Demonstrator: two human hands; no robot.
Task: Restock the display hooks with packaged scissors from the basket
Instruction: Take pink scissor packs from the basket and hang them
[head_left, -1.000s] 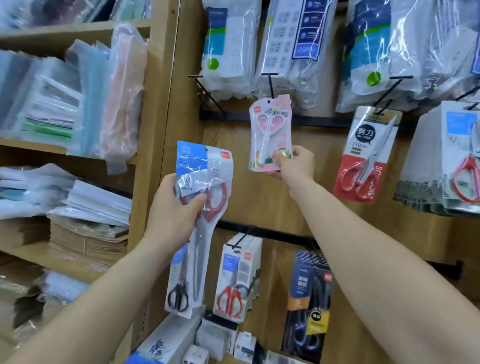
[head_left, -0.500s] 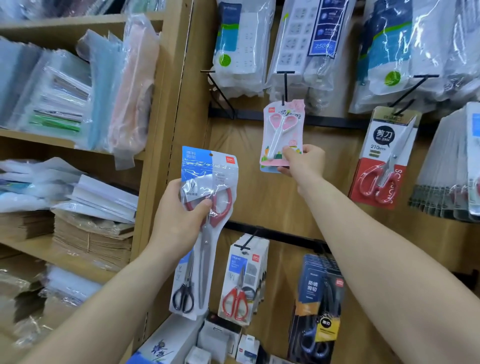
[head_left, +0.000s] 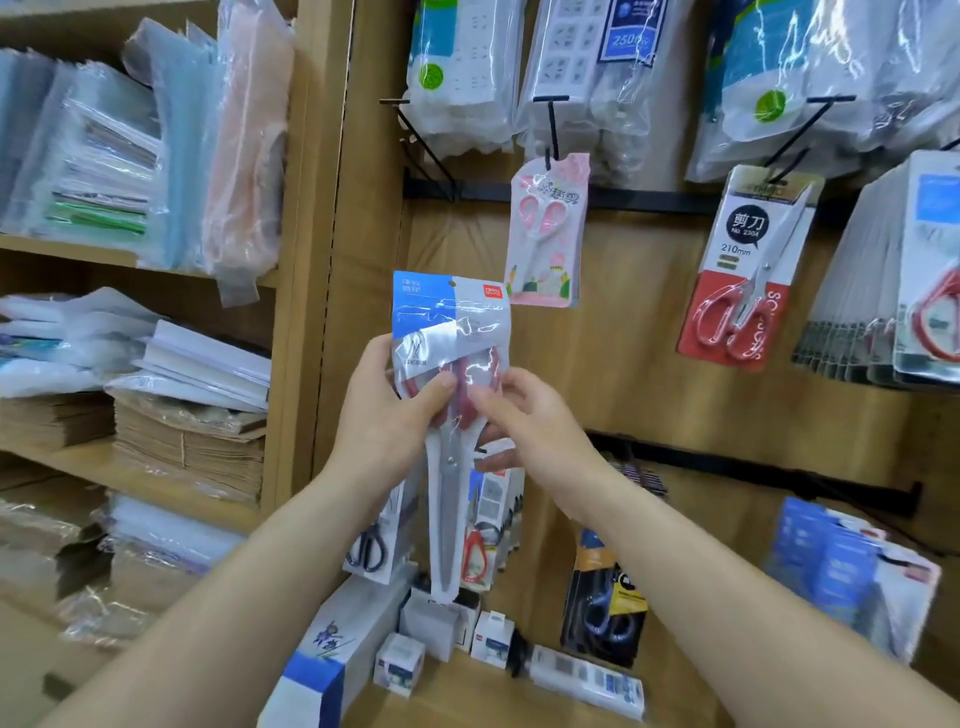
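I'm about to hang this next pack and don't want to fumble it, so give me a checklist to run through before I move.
1. Pink scissors pack hangs on its hook, no hand on it: ok.
2. Left hand grips the red-handled scissors pack: ok.
3. Right hand pinches the same pack by the handles: ok.
4. Pack upright, blue header on top: ok.
5. Hang hole uncovered: ok.
6. Which hook takes this pack: cannot tell.
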